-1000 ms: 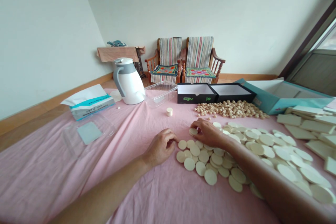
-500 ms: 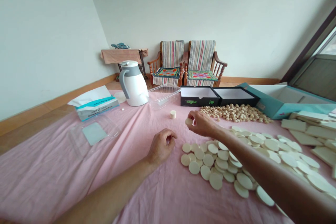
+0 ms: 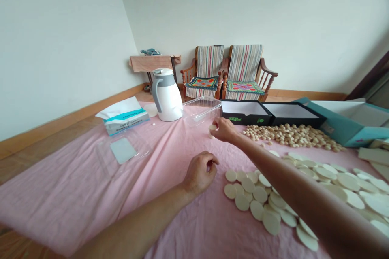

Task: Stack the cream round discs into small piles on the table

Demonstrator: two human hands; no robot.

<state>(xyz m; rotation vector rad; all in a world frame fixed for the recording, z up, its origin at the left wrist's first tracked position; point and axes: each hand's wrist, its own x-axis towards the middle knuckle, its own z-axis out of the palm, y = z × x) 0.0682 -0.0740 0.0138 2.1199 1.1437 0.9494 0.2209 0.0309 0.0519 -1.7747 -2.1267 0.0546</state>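
My right hand (image 3: 225,130) pinches a small pale wooden disc (image 3: 212,128) by its edge. Directly beneath that disc a short stack of like discs (image 3: 212,136) shows in part on the pink cloth; whether the held disc touches it I cannot tell. Nearer to me, my left hand (image 3: 201,173) rests on the cloth with its fingers curled in and no object visible in them. To its right spreads a heap of round wooden discs (image 3: 259,194), overlapping one another, partly covered by my right forearm.
Small wooden pieces (image 3: 291,135) lie heaped before two black boxes (image 3: 246,118). A teal box (image 3: 349,131) stands at the right, near flat wooden slabs (image 3: 375,158). Leftward are a white jug (image 3: 168,101), a tissue pack (image 3: 126,118), clear plastic trays (image 3: 202,109) and the pink cloth (image 3: 75,194).
My right hand has carried the wooden disc left to the small stack, which it now partly hides. The left hand keeps its curled pose. The view has turned somewhat left.
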